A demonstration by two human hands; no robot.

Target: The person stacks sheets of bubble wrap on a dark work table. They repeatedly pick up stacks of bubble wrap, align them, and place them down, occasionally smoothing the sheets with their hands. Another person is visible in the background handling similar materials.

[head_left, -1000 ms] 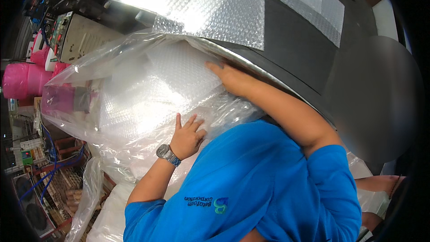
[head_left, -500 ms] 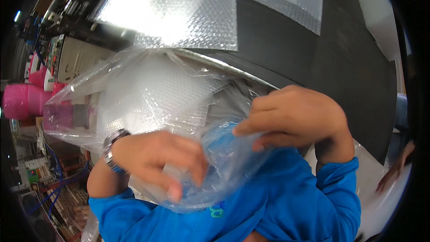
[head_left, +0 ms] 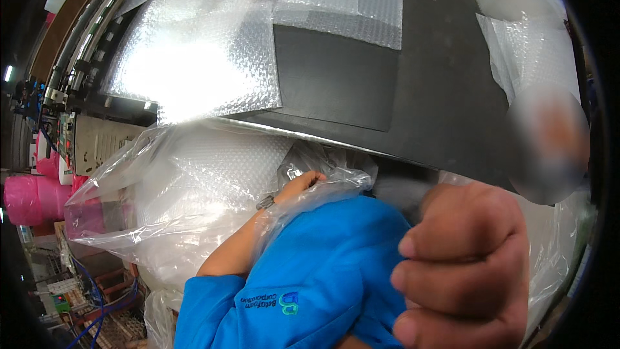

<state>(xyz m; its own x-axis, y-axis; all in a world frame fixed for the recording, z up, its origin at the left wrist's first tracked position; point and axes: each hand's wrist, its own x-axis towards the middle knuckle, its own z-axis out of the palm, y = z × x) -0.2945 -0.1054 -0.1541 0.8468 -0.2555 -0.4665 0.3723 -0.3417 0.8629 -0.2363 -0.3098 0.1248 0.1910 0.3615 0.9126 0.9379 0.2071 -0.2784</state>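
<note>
A big clear plastic bag (head_left: 161,220) stuffed with bubble wrap (head_left: 219,168) stands at my left, against the edge of the dark table (head_left: 420,103). My left hand (head_left: 302,184), with a watch on its wrist, is closed on a crumpled edge of the bag just under the table's edge. My right hand (head_left: 465,265) is a tight fist very close to the camera at the lower right; nothing shows between its fingers. Thin clear film (head_left: 552,265) lies behind it. My blue shirt (head_left: 310,278) fills the lower middle.
Sheets of bubble wrap (head_left: 194,71) lie spread on the table's left and far side, and more lie at the far right (head_left: 536,45). Pink rolls (head_left: 32,197) and a machine with cables stand at the left. Wire racks sit low on the left.
Both hands were holding the bag's film in front of my chest. Now the left hand has dropped to the bag's edge by the table and the right fist is close to the camera.
</note>
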